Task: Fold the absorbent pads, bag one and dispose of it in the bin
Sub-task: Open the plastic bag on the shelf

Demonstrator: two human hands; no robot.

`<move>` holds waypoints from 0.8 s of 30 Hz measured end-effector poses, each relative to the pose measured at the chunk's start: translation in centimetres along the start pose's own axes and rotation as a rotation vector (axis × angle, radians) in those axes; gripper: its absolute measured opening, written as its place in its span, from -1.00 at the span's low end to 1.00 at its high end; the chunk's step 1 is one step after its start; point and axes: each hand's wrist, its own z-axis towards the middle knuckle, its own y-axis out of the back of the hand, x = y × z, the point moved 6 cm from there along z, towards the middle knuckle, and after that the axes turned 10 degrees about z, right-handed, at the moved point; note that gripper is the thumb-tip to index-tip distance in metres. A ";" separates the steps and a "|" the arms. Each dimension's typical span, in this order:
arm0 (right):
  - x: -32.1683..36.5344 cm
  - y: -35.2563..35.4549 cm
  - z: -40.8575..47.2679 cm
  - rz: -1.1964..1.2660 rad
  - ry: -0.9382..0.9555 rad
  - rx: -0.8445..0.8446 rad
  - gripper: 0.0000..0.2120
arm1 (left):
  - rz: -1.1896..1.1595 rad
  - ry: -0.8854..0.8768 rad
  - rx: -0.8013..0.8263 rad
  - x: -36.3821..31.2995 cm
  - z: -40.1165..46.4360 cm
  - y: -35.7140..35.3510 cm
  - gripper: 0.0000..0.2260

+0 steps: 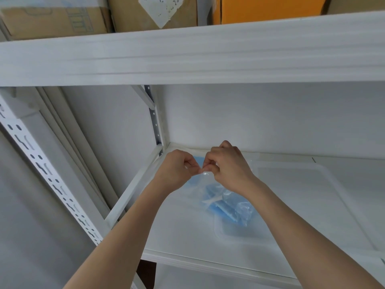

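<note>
two hands meet above a white shelf (183,232) — the left hand (174,168) and the right hand (229,165) each have fingers curled, pinching the top edge of a clear plastic bag (229,202). the bag hangs down from the fingertips to the shelf, and inside it sits a folded blue pad (226,210), bunched at the bottom. another bit of blue (198,160) shows just behind the hands — probably a second pad, though most of it is hidden. beside the bag lies a clear plastic lid (312,205), flat on the shelf. on the upper shelf stand cardboard boxes (54,21) and an orange box (268,9); a white paper label (160,7) carries handwriting too blurred to read.
</note>
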 end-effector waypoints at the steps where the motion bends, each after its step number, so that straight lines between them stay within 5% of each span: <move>1: -0.2 -0.1 0.0 -0.012 -0.014 -0.001 -0.88 | 0.012 0.003 -0.005 0.1 0.0 0.0 -0.91; 24: -0.7 -1.1 -0.2 0.086 -0.071 -0.038 -0.92 | -0.040 0.090 -0.016 1.8 -0.5 0.6 -0.91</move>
